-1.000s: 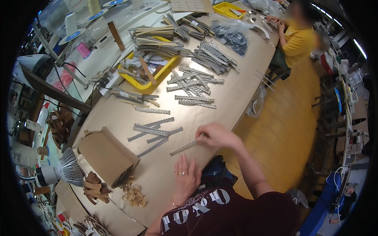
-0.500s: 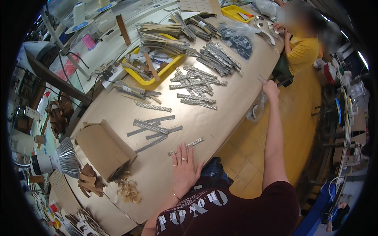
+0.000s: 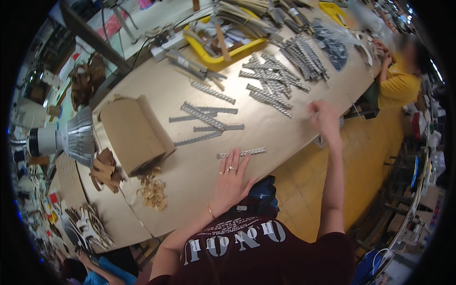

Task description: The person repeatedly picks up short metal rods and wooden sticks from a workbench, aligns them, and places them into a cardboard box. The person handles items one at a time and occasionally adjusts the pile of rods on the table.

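Observation:
My left hand (image 3: 230,178) lies flat on the table, fingers stretched out over a short silver-grey braided strip (image 3: 257,151), both ends of which show. My right hand (image 3: 326,122) is raised near the table's right edge with its fingers curled together. Something small and thin may be at its fingertips, but blur hides what it is. Several loose grey strips (image 3: 204,116), some crossing each other, lie beyond my left hand. A heap of braided strips (image 3: 270,78) and a neater bundle (image 3: 306,57) lie farther off.
A thin, pale stick-like thing (image 3: 354,105) shows by the table edge. Behind the strips stands a yellow tray (image 3: 209,58) of scraps. A brown cardboard piece (image 3: 133,133), shavings (image 3: 153,190) and a lamp (image 3: 78,137) are at left. A person in yellow (image 3: 401,83) works at far right.
My right hand has drawn back from the thin thing at the table edge, moving nearer to me and inward. My left hand stays on the braided strip. The whole view has shifted and turned.

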Action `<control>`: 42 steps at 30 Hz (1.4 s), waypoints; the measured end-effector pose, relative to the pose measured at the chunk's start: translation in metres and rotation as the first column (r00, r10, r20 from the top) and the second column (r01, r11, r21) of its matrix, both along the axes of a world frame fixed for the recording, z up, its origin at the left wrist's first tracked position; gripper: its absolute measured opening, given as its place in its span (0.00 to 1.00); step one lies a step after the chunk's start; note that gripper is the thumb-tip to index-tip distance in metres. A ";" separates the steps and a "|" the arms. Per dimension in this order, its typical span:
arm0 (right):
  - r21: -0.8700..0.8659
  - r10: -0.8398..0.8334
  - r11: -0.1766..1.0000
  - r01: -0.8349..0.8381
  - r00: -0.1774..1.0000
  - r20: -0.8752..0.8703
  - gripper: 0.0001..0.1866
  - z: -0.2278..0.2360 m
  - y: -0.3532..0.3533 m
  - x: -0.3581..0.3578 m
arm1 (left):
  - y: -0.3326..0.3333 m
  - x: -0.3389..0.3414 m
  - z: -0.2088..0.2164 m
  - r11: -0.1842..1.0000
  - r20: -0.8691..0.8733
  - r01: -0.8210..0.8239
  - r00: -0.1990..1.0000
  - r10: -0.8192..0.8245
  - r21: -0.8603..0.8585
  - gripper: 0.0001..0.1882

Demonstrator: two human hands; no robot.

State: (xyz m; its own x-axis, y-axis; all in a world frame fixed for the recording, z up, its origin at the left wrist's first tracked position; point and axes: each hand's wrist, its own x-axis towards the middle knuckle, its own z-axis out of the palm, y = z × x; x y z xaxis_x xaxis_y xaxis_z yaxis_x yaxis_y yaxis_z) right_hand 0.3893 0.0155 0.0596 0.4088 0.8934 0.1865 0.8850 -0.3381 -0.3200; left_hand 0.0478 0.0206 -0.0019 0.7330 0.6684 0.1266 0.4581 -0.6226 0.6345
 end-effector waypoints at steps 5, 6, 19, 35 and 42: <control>-0.073 0.352 0.840 -0.537 0.644 -0.680 0.10 0.013 -0.020 -0.131 | -0.004 -0.022 0.008 0.927 0.385 -0.121 0.885 0.263 -0.354 0.26; -0.063 0.361 0.838 -0.542 0.639 -0.679 0.11 0.015 -0.023 -0.144 | -0.006 -0.026 0.011 0.875 0.373 -0.141 0.865 0.337 -0.464 0.22; -0.126 0.354 0.886 -0.446 0.826 -0.438 0.12 0.026 -0.019 -0.200 | 0.002 -0.033 0.023 0.697 0.243 -0.259 0.810 0.534 -0.669 0.06; -0.319 0.264 0.835 -0.448 0.835 -0.482 0.09 -0.013 0.029 -0.202 | 0.014 -0.047 -0.009 0.912 -0.027 -0.355 0.930 0.368 0.204 0.19; -0.324 0.255 0.842 -0.431 0.848 -0.465 0.09 -0.012 0.029 -0.205 | 0.014 -0.047 -0.008 0.918 -0.027 -0.349 0.932 0.360 0.190 0.20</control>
State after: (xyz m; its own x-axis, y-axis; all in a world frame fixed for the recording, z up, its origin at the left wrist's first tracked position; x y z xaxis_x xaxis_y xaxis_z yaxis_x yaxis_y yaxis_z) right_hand 0.1844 0.0450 0.0473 0.0192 0.9454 -0.3254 0.7974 -0.2108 -0.5654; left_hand 0.0005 0.0350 -0.0099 0.4619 0.8561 0.2318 0.7036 -0.5128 0.4919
